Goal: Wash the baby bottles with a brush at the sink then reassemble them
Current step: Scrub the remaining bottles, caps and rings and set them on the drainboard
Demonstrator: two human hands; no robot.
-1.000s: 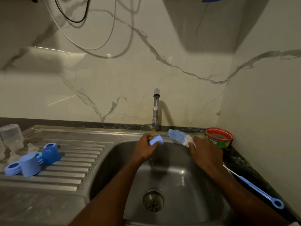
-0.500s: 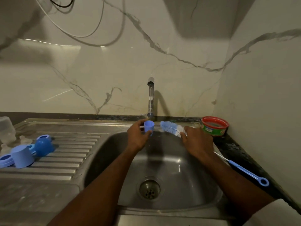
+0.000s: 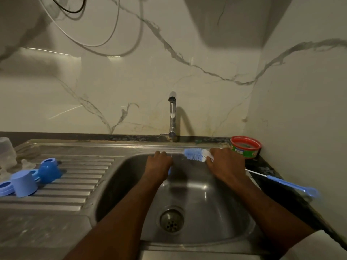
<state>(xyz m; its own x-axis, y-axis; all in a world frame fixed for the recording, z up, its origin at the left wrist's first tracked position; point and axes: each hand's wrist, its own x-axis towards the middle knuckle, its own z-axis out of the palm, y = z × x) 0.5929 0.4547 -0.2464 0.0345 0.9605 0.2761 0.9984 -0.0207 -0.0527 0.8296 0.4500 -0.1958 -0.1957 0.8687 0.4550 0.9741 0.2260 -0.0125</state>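
Brush [image 3: 196, 155] gripped in right hand [image 3: 226, 166]; left hand [image 3: 159, 165] clutches blue part [image 3: 169, 170] beside it

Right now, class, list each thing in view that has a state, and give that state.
Tap: running, thin stream.
Left hand: grips a small blue part, mostly hidden.
Right hand: grips the bottle brush, held level.
Light blue cap: upside down on the drainboard.
Red tub: open.
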